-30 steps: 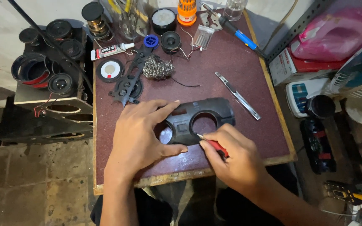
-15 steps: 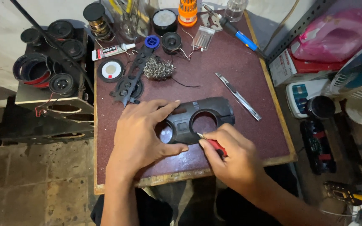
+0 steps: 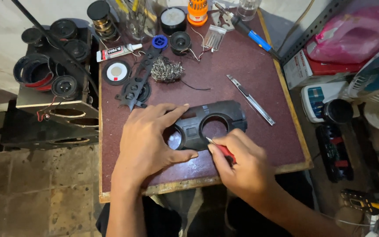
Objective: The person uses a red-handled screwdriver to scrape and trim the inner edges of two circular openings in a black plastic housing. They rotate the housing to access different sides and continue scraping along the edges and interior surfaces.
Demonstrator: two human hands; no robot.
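Change: pretty much nothing vs the earlier frames, both hands and panel in the same spots, so looks like steady fiddly work on one point rather than any repositioning.
Left hand (image 3: 148, 138): spread flat, fingers open, pressing down on the left end of the panel (image 3: 209, 125), pinning it, not gripping around anything.
Right hand (image 3: 242, 164): curled closed around a red-handled screwdriver (image 3: 219, 148), thin tip poking at the panel's near edge between the two round holes.
Panel spot: lying flat on the desk (image 3: 277, 140), near the front edge, roughly centred, between both hands.
Panel axis: long axis running left-right, tilted a bit so the right end sits farther away; two holes side by side along it, open face up.
Nearby: knife (image 3: 251, 99) just beyond the panel's right end, not touching; steel wool (image 3: 166, 70) and glue tube (image 3: 118, 51) well back; speaker box (image 3: 53, 94) left of desk.
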